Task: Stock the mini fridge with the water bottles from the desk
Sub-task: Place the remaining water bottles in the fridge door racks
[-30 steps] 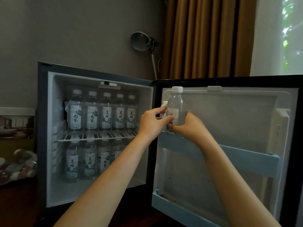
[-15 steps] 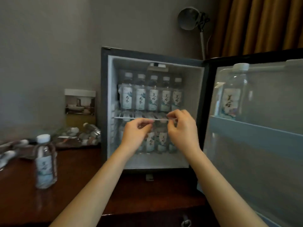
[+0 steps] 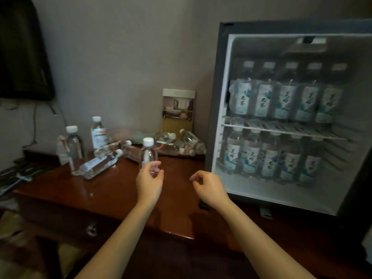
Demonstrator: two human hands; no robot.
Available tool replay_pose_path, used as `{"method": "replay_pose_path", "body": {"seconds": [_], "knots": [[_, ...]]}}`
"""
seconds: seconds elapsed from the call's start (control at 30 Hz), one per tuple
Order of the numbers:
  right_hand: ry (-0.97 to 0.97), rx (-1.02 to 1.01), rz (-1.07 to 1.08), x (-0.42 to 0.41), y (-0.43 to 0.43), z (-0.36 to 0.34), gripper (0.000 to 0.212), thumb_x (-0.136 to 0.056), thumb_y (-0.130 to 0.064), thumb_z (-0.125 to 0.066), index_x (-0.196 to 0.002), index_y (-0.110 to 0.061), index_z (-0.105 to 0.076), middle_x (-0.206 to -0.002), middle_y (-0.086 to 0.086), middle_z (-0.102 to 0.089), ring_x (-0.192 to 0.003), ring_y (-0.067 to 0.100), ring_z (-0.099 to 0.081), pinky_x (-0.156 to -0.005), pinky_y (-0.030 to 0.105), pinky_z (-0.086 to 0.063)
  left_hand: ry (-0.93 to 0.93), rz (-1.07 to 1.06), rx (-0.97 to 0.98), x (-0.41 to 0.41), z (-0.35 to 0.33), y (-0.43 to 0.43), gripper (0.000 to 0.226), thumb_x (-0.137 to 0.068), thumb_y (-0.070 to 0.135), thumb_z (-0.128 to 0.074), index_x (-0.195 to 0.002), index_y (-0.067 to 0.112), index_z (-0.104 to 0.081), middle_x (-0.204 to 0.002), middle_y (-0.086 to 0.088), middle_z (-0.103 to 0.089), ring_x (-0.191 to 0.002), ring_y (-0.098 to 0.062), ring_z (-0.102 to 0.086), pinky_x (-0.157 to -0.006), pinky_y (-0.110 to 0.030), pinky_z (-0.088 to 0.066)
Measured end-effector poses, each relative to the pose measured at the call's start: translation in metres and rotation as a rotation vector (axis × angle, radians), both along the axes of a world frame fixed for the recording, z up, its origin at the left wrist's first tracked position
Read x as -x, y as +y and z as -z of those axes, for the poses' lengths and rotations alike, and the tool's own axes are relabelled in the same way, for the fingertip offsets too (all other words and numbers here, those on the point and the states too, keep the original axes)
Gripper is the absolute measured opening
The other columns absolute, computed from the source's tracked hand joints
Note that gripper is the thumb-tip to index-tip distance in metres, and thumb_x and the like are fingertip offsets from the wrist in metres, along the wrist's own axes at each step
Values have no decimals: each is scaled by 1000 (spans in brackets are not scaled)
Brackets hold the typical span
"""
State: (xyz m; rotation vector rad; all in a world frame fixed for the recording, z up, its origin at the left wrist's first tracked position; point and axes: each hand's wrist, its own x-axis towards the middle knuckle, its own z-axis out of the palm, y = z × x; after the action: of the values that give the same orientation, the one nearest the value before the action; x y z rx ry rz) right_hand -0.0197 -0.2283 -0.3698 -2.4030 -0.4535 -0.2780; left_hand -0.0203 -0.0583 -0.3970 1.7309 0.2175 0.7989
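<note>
The left hand (image 3: pixel 150 179), loose and empty, is just by the bottle (image 3: pixel 148 151) standing toward the tabletop's (image 3: pixel 100 194) back edge, likely to grab it for the fridge (image 3: pixel 218 97); the right hand (image 3: pixel 207 185) hangs empty.

Mini fridge (image 3: pixel 218 97) open at the right end of the desk (image 3: pixel 104 194), rows of bottles (image 3: pixel 285 103) on its wire shelf (image 3: pixel 281 131) and floor, upright bottle (image 3: pixel 148 151) to its left, loose bottles (image 3: pixel 182 146) lying behind, card (image 3: pixel 178 111) propped against the wall (image 3: pixel 120 57).
</note>
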Motion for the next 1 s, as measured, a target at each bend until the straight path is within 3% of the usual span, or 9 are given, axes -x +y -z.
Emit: {"method": "replay_pose_path", "body": {"seconds": [0.17,0.3,0.37,0.43,0.53,0.7,0.8,0.87,1.0], "knots": [[125,-69,-29,-28,45,24,27,-88,-16,-54,-115,-17,-59,-94,1,-62,-88,17,-59,-74,22,-41,89,-208,31,-10,21,33,62,-69,-6,-70,-123,11,-43,-103,-4,-44,-94,-25,-55,-82,-36,-47],[173,-153,-83,-51,79,35,45,-88,-23,-58,-132,-16,-48,-99,0,-61,-100,19,-59,-77,20,-38,222,-14,3,-36,33,53,88,-62,-3,-79,-137,10,-35,-130,-12,-45,-118,-26,-49,-101,-44,-42],[192,-174,-114,-62,95,35,58,-88,-27,-60,-140,-15,-38,-112,4,-62,-108,20,-58,-80,21,-38,259,154,71,-45,36,56,85,-63,-1,-80,-134,15,-37,-127,-9,-53,-110,-21,-57,-91,-45,-51],[223,-199,-152,-72,107,34,68,-86,-28,-63,-144,-16,-29,-128,6,-57,-118,21,-53,-81,18,-35,296,196,117,-50,41,58,69,-66,0,-78,-121,24,-43,-113,-4,-62,-90,-11,-63,-69,-33,-57],[270,-254,-214,-83,121,34,66,-81,-26,-68,-138,-17,-36,-126,2,-60,-116,19,-56,-81,17,-38,292,187,83,-55,46,60,51,-66,6,-75,-96,36,-47,-98,0,-64,-79,-9,-64,-54,-21,-52],[195,-277,-188,-84,124,40,55,-74,-35,-76,-117,-13,-50,-103,-6,-60,-92,9,-60,-62,13,-37,297,259,66,-51,45,60,48,-55,21,-67,-95,41,-49,-93,3,-68,-76,-12,-68,-59,-32,-57],[183,-348,-149,-80,115,39,48,-72,-38,-76,-106,-14,-53,-102,-4,-65,-88,9,-61,-70,22,-45,291,316,46,-48,46,58,52,-54,17,-70,-100,33,-52,-97,-1,-69,-83,-15,-69,-73,-39,-58],[207,-422,-117,-74,109,36,44,-71,-39,-77,-101,-15,-54,-97,-4,-66,-87,10,-63,-76,29,-52,280,317,17,-45,44,53,49,-53,22,-72,-98,32,-54,-94,3,-70,-82,-10,-69,-74,-37,-57],[234,-572,-126,-60,94,22,37,-67,-38,-79,-92,-27,-54,-88,-9,-66,-79,3,-65,-70,25,-56,210,353,-7,-35,29,40,49,-53,27,-73,-98,37,-57,-90,11,-71,-82,-4,-68,-78,-38,-57]]}}
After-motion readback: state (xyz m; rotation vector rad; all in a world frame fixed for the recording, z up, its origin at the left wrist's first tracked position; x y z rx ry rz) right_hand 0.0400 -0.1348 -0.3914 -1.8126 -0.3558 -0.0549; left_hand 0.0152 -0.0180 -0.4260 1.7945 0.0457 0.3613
